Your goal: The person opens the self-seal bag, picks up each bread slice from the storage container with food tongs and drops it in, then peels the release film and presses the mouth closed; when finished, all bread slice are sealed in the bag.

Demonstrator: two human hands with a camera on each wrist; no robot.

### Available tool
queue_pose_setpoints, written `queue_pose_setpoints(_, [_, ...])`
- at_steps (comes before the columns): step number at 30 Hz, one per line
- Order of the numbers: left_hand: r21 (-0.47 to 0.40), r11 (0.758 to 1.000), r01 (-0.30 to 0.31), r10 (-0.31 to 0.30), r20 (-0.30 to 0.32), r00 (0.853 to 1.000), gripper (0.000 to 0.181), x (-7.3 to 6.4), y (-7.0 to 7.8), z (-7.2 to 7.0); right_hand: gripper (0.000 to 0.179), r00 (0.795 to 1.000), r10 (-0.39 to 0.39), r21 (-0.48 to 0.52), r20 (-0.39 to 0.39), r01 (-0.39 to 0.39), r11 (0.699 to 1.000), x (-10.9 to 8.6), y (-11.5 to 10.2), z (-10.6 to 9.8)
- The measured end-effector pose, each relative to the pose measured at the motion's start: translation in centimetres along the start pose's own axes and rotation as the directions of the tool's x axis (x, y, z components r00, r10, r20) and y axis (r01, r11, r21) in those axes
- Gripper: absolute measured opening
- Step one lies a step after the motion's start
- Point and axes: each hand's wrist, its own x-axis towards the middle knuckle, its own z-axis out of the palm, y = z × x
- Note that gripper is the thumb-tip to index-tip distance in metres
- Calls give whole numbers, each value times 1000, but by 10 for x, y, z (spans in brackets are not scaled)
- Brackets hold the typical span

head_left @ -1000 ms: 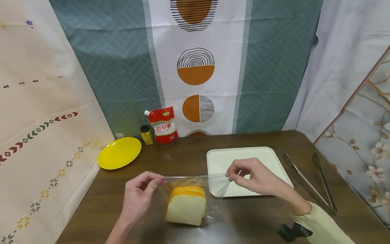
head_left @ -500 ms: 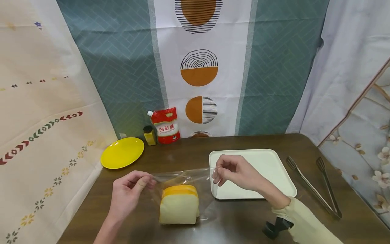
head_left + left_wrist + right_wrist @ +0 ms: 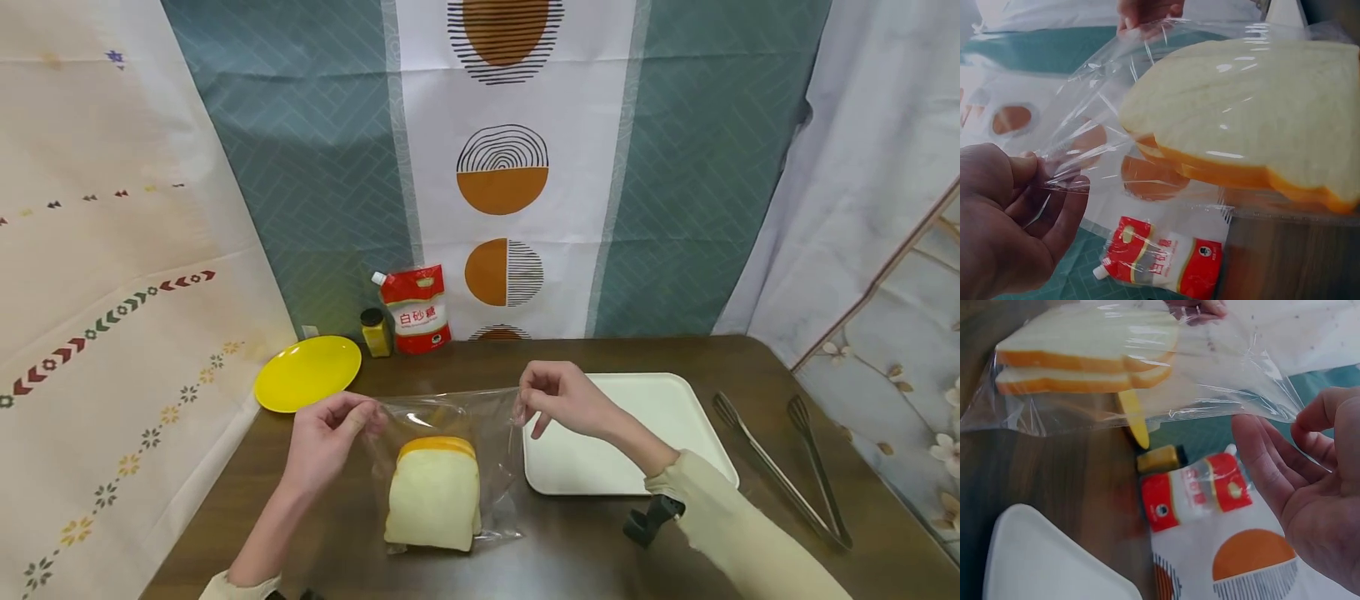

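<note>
A clear plastic bag (image 3: 498, 467) hangs between both hands with bread slices (image 3: 433, 498) inside it. My left hand (image 3: 327, 437) pinches one upper corner of the bag between thumb and fingers. At the opposite upper corner, the thumb and index finger of my right hand (image 3: 564, 400) pinch the film. In the right wrist view two orange-crusted slices (image 3: 1085, 353) lie face to face inside the film. The left wrist view shows the pale face of the front slice (image 3: 1254, 106) close up through the plastic.
A white tray (image 3: 622, 467) lies behind the right hand, with metal tongs (image 3: 780, 479) spread open to its right. On the back left stand a yellow plate (image 3: 307, 375), a yellow jar with a black lid (image 3: 376, 333) and a red-and-white sugar pouch (image 3: 417, 312). Curtains hang behind the table.
Both hands have risen and the bag's top edge with them. The right hand has come left, closer to the left hand. More of the bag below the bread's sides shows now.
</note>
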Motion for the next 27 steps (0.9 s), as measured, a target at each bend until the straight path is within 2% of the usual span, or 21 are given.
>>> queue_pose_setpoints(7, [67, 995, 68, -67, -5, 998, 17, 26, -15, 1, 13, 996, 68, -47, -52, -71, 996, 19, 12, -7])
queue_pose_setpoints(13, [104, 983, 150, -152, 12, 988, 19, 47, -31, 3, 14, 990, 117, -53, -76, -121, 991, 35, 27, -13])
queue_pose_setpoints(18, [120, 976, 182, -185, 19, 983, 21, 63, -42, 5, 15, 984, 157, -59, -88, -162, 985, 47, 38, -18])
queue_pose_setpoints(27, [120, 963, 243, -247, 18, 969, 20, 83, -60, 10, 13, 958, 252, -175, -134, -273, 946, 66, 53, -22])
